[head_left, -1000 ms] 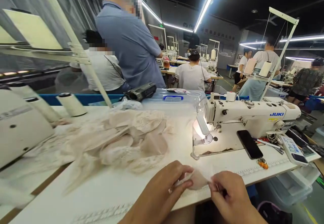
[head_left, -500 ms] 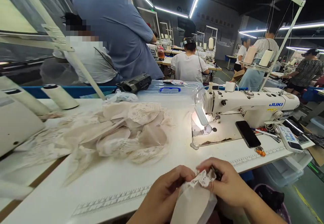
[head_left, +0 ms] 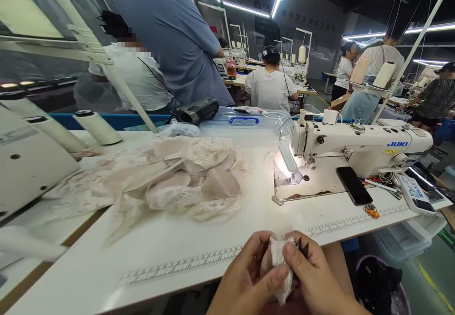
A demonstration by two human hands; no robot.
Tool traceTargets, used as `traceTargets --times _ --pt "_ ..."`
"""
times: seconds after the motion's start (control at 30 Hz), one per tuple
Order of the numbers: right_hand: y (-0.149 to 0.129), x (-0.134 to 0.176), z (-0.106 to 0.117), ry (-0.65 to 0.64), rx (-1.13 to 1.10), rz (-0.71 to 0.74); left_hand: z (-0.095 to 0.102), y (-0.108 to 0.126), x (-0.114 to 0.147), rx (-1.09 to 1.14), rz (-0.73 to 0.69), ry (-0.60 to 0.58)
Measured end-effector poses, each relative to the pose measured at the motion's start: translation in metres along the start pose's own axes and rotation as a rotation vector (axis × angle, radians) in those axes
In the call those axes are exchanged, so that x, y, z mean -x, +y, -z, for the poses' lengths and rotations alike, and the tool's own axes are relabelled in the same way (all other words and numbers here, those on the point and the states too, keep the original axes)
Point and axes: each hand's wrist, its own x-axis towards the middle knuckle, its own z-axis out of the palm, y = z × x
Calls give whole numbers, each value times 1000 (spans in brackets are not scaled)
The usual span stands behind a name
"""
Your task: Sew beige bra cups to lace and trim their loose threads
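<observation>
The fingers of the left hand [head_left: 241, 277] and the right hand [head_left: 316, 274] are clamped on a small piece of lace-edged fabric [head_left: 278, 253], both thumbs pressing its white, bunched edge. The piece is held between the two hands, at the near edge of the worktop [head_left: 88, 267]. Two dark pointed tips [head_left: 302, 246] stick up among the right hand's fingers; the rest of that tool is hidden.

Just beyond the fingers, a printed ruler scale [head_left: 181, 265] runs along the worktop to both sides. Farther off and to the left of the fingers lies a rumpled heap of beige and cream lace fabric [head_left: 220, 184]. Beyond the fingers and to the right stands a white JUKI sewing machine [head_left: 366, 146], its small lamp [head_left: 287, 157] lit over the needle area. A black smartphone [head_left: 353, 185] rests before the machine, right of the fingers, with an orange trinket [head_left: 371, 212] near its lower end. Well beyond the fingers, a person in a blue shirt [head_left: 170, 35] stands.
</observation>
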Motion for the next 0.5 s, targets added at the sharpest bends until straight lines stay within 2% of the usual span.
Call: traceTargets --times 0.1,0.17,0.23,0.3,0.4,0.5 --pt "12 3 4 45 -192 -59 2 -4 -8 126 143 -22" --pt "18 3 14 130 -204 -41 6 -5 -9 154 195 -22" --pt "19 2 29 259 -130 8 10 -4 -9 149 179 24" --pt "14 2 45 326 50 34 14 -3 -8 149 152 76" --pt "-6 4 62 190 568 57 14 1 -5 157 154 85" --pt "-28 8 59 223 922 230 8 6 0 78 125 78"
